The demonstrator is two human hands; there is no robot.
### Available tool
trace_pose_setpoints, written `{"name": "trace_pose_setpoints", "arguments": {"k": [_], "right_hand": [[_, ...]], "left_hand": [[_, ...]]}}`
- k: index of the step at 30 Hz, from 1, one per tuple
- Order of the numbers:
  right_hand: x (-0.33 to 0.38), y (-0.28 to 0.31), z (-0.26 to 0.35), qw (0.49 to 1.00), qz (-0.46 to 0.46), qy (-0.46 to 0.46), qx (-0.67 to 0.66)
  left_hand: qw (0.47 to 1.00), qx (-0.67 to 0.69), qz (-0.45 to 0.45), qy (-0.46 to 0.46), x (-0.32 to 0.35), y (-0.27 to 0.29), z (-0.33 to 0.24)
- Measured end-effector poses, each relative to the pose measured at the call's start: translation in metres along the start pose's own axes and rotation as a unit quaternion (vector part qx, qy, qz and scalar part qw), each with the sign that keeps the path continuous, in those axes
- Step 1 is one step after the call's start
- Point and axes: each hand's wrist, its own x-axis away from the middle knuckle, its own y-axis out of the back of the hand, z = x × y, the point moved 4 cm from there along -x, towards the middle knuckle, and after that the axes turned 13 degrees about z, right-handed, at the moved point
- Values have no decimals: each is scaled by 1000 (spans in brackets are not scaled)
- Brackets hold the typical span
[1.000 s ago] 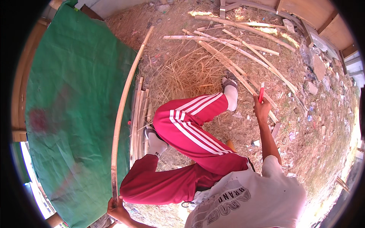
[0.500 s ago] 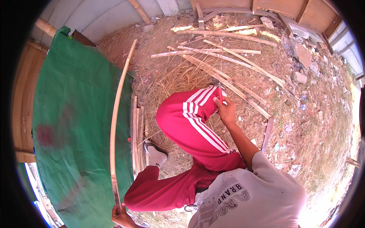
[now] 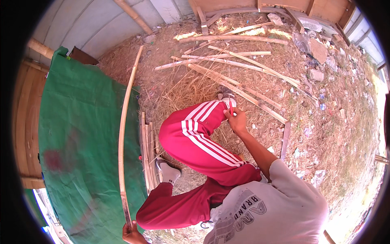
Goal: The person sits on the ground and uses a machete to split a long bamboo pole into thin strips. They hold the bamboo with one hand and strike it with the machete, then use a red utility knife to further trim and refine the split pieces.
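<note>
My left hand [image 3: 133, 236], at the bottom left, is closed round the near end of a long bamboo strip [image 3: 121, 142]. The strip runs away from me, slightly bowed, over the edge of a green sheet [image 3: 81, 162]; its near end is darkened. Beyond my bent right knee, close to my right shoe [image 3: 229, 100], my right hand [image 3: 237, 120] grips a red-handled knife [image 3: 231, 110]. Its thin blade points away from me and is hard to make out against the straw. The knife and the strip are well apart.
Several bamboo strips [image 3: 233, 41] lie crossed on the straw-littered ground ahead. More strips [image 3: 147, 150] lie side by side by my left shoe [image 3: 168, 170]. Rubble and a stone slab [image 3: 317, 51] are at the far right. Panel walls [image 3: 93, 24] stand behind.
The view has shifted slightly. My right hand and the knife sit a little lower beside my right shoe, which shows more now. Both hands keep their grips.
</note>
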Motion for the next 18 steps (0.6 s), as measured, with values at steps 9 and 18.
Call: {"name": "trace_pose_setpoints", "arguments": {"k": [9, 18], "right_hand": [[-45, 30, -11, 973, -9, 95, 211], [-49, 35, -72, 980, -2, -60, 192]], "left_hand": [[999, -42, -1, -8, 1, 6, 1], [987, -150, -11, -46, 7, 15, -16]]}}
